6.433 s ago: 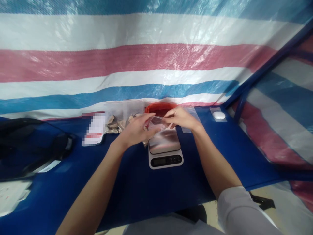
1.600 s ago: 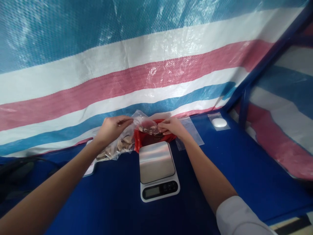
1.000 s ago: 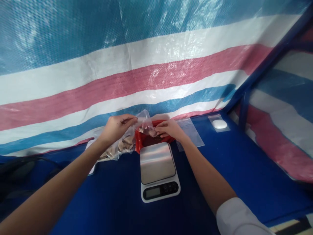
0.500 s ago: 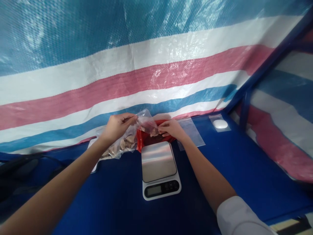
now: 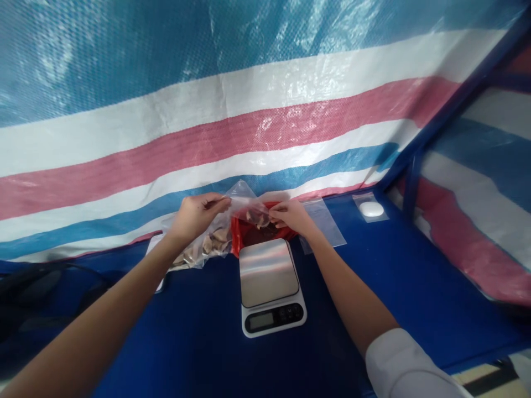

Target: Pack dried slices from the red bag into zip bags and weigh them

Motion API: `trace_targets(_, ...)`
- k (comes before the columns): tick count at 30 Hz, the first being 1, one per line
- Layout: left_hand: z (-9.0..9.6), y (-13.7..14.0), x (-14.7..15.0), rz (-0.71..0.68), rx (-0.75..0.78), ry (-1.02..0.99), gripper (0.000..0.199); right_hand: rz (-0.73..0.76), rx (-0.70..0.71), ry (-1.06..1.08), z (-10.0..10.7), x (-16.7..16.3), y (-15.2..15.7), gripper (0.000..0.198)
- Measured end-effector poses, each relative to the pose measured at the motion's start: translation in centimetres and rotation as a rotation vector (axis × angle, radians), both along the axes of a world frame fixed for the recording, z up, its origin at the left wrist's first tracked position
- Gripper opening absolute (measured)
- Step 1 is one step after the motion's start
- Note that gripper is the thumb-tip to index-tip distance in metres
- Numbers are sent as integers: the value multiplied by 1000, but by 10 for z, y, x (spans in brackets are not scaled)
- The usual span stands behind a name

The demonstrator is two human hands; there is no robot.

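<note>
Between my two hands hangs a clear plastic bag [image 5: 244, 193] with some tan, slice-like pieces at its lower end. My left hand [image 5: 198, 214] pinches it at one side, and my right hand [image 5: 292, 214] grips its other side with the fingertips. Below the bag lies an opened red bag [image 5: 237, 236] with dark contents that I cannot make out. A kitchen scale [image 5: 269, 273] with a bare metal plate stands in front of it. Beside my left hand, a larger clear bag [image 5: 215, 243] of tan pieces rests on the table.
On the blue table [image 5: 394, 276], a flat clear bag [image 5: 327, 224] lies beyond my right wrist. Farther right sits a white oval object [image 5: 371, 209] on a small clear bag. A white-edged flat object [image 5: 154, 243] is partly under the larger bag. Striped sheeting [image 5: 232, 127] hangs behind.
The held bag has tipped slightly, and its upper part is spread a little wider. Both hands keep their hold in nearly the same place. The scale has not moved.
</note>
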State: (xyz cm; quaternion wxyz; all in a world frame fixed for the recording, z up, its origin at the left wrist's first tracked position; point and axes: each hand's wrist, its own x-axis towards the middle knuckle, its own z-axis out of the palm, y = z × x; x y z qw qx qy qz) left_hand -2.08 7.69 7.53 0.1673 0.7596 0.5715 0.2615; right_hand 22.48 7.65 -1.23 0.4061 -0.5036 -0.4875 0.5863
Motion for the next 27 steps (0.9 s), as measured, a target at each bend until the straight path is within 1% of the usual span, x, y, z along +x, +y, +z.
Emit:
trace_targets(4,3,-2,7,-19,2,36,41,39,-11,74,1,-3,-2,3)
trace_targets(10,6,-3,-2,24,-7,-22,38,-15,-28,29,-3,1,1,5)
trace_targets(18,13,-4,0,6,-27,-32,44,59,-40,149,5,-9,-6,6)
trace_targets(24,17,-6,-2,29,-37,-37,38,-4,-16,178,0,-11,-4,6)
trace_targets(27,18,-8,-2,8,-44,-25,34,-12,12,184,0,-13,-4,5)
